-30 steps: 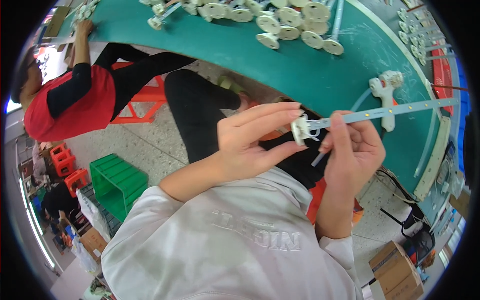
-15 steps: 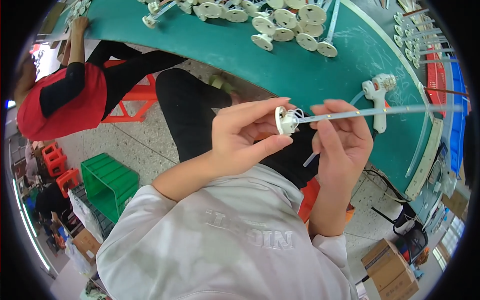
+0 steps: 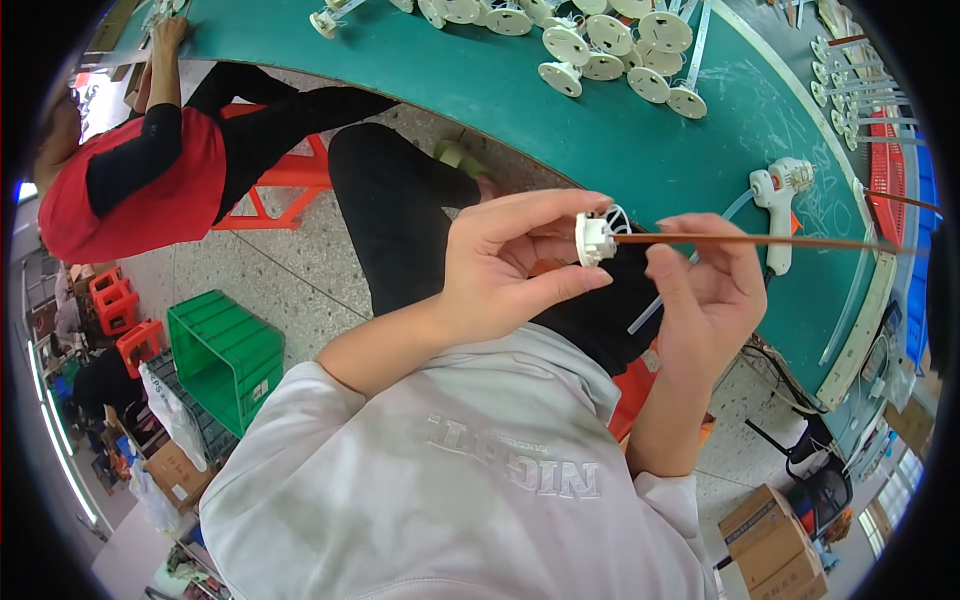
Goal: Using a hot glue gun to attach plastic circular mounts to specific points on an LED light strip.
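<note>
My left hand [image 3: 490, 265] pinches a white round lamp base [image 3: 594, 240] between its thumb and fingers. Thin white wires [image 3: 618, 215] loop up from that base. A long narrow LED strip [image 3: 820, 241] runs from the base to the right, its brown side facing me and its far end blurred. My right hand [image 3: 715, 300] grips the strip lightly between thumb and fingers, a little way from the base. A translucent rod [image 3: 645, 316] passes behind my right hand toward a white glue gun [image 3: 778, 210] on the table.
Many white lamp bases with strips [image 3: 620, 50] lie on the green table [image 3: 480, 75]. Red [image 3: 886, 170] and blue bins stand beyond its right edge. A person in a red top [image 3: 140, 190] sits at the left. A green crate [image 3: 225, 355] and a cardboard box [image 3: 770, 545] are on the floor.
The strip has been rolled over: its pale side with the LEDs faced me before, its brown side does now. Both hands keep their hold and appear slightly farther right as the whole view shifts.
</note>
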### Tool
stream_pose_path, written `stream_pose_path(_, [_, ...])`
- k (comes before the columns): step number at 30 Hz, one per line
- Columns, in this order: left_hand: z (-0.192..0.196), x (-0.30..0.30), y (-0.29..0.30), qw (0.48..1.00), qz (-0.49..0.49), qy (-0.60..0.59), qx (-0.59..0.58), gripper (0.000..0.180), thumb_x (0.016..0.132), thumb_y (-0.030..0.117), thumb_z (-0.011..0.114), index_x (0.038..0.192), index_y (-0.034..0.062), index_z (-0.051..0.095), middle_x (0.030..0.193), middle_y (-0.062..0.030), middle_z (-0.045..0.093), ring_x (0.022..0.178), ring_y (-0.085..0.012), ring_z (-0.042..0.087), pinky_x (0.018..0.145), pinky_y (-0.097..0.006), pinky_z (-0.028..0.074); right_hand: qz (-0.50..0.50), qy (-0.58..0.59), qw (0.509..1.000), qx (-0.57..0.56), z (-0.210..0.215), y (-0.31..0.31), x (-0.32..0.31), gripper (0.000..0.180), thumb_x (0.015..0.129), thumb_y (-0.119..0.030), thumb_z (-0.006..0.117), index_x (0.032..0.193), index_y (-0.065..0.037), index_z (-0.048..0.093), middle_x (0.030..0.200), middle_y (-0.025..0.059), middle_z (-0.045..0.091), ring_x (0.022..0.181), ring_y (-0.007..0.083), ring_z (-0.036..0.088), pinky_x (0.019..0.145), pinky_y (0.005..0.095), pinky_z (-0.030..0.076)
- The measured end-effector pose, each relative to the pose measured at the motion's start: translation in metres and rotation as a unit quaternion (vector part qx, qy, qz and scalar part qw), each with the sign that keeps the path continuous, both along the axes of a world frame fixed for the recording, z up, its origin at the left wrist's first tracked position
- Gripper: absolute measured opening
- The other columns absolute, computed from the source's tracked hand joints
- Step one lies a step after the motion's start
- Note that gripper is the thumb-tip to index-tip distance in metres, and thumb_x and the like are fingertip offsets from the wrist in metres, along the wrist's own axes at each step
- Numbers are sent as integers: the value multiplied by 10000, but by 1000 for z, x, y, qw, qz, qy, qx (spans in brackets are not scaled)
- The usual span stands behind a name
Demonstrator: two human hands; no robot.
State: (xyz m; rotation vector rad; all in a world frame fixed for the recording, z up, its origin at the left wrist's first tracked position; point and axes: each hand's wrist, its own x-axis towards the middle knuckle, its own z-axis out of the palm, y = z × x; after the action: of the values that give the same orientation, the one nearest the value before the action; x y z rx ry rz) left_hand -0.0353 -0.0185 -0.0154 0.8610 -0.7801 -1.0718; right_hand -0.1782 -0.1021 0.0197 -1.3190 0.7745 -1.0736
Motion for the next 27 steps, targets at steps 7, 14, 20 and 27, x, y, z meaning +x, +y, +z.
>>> stream_pose_path(7, [-13,6,0,968,114,-192,-116,460,688,-132,716,1122,-30,601,1196,-195,547,977,-223,627,775,-289,562,-20,101,994,-24,5,-7,-31,404,734,128,612,1126,79,532,985,127,578,781,108,537,603,215,482])
stream_pose_path(14, [-12,-3,2,977,54,-166,-123,501,700,-96,730,1172,-45,569,1209,-217,544,1016,-273,625,854,-362,547,26,28,994,102,9,8,-15,138,901,-32,511,971,77,557,722,133,606,498,98,520,407,188,393])
stream_pose_path(20, [-9,3,7,994,-89,66,15,530,735,-80,719,1226,-70,520,1142,-180,606,1049,-241,614,907,-365,526,77,32,995,58,10,-2,-24,99,887,-32,554,914,59,579,711,112,608,521,96,529,449,190,396])
stream_pose_path(27, [-7,3,8,985,-105,129,52,461,759,-96,686,1195,-71,538,1109,-174,626,1034,-216,619,913,-335,514,116,19,992,49,10,-2,-15,237,784,50,637,1011,71,575,823,98,619,688,101,581,557,199,459])
